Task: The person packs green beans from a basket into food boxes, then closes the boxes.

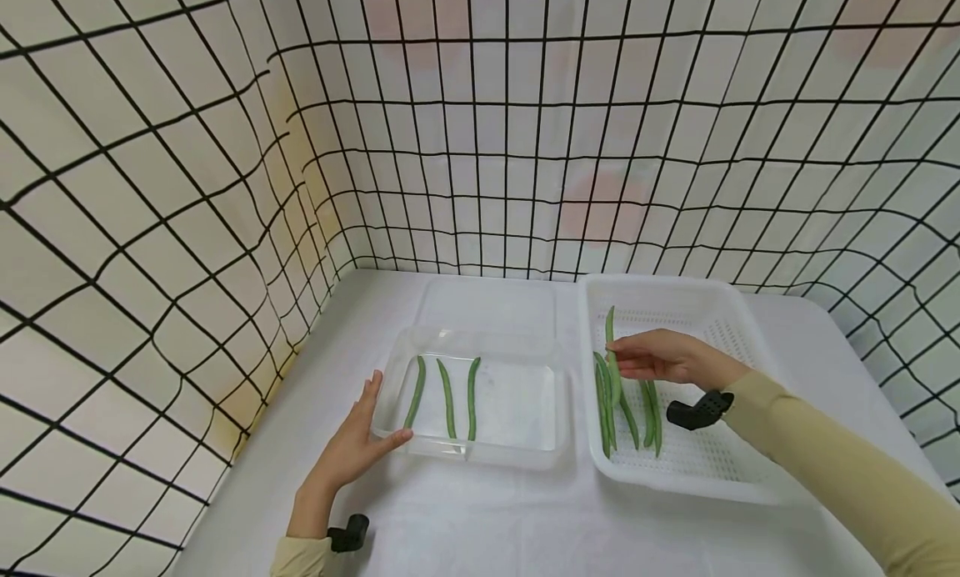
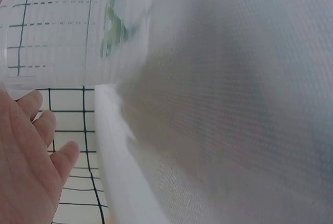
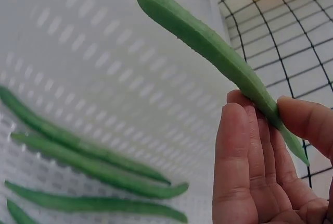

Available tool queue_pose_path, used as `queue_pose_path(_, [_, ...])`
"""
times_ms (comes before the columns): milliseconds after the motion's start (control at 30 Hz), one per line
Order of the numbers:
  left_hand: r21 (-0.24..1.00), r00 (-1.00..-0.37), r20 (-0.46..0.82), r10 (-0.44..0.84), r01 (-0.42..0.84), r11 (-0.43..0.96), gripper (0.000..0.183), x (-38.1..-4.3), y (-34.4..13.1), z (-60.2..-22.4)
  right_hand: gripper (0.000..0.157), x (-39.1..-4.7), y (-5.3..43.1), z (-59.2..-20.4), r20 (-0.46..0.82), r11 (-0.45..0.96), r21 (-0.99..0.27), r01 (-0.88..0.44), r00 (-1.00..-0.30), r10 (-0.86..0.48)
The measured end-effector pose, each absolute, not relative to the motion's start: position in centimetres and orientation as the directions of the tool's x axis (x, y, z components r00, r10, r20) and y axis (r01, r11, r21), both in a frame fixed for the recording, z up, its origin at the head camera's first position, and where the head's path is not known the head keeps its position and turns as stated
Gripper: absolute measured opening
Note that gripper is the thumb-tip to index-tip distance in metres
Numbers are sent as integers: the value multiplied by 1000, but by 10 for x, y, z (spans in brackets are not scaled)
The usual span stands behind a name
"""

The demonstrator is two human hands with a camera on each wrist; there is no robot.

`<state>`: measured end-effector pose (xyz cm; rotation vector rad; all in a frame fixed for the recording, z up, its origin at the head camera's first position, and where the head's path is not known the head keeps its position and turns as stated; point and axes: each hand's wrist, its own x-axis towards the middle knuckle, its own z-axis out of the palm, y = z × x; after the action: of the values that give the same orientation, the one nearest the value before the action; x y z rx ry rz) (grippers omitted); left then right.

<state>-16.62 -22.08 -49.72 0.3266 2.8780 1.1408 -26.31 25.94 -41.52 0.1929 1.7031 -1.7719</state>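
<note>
My right hand (image 1: 663,358) pinches a green bean (image 3: 208,47) between thumb and fingers, above the left part of a white perforated basket (image 1: 738,335). Several more green beans (image 3: 83,151) lie below it on the basket floor. To the left stands a clear plastic container (image 1: 498,454) with three green beans (image 1: 448,398) laid apart, lengthwise to me. My left hand (image 1: 348,448) rests against the container's front left corner, thumb along the front rim and fingers extended by the left side. In the left wrist view, the container's ribbed wall (image 2: 57,41) shows above loosely spread fingers.
A white cloth (image 1: 480,519) covers the table. Behind the clear container lies a flat translucent lid-like sheet (image 1: 487,302). Black wire grid (image 1: 506,156) stands at the back and both sides. The basket sits just right of the container.
</note>
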Motion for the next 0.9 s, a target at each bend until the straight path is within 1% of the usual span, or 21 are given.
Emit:
queue_pose_path(200, [683,-977,55,204,186,706,106,-167,-221,-498,13,-268,231,-406,-511,74,-848,525,-771,-379])
queue_pose_path(367, [681,-978,53,200,182,709,105,-167,-221,-498,9,-270,204,-402,-503,80,-853,515,-773,-386])
queue_pose_path(533, [681,-979,53,196,179,710,105,-167,-221,-498,10,-270,176,-402,-505,91,-851,517,-759,-410])
queue_pose_path(667, [684,-979,50,195,176,708,106,-167,-221,-498,14,-270,155,-408,-524,88,-835,543,-736,-429])
queue_pose_path(833, [686,-981,49,187,169,708,106,-167,-220,-499,23,-269,132,-415,-537,100,-826,555,-719,-442])
queue_pose_path(900, [685,-982,49,184,167,709,106,-167,-220,-498,23,-269,124,-418,-542,102,-822,560,-714,-443])
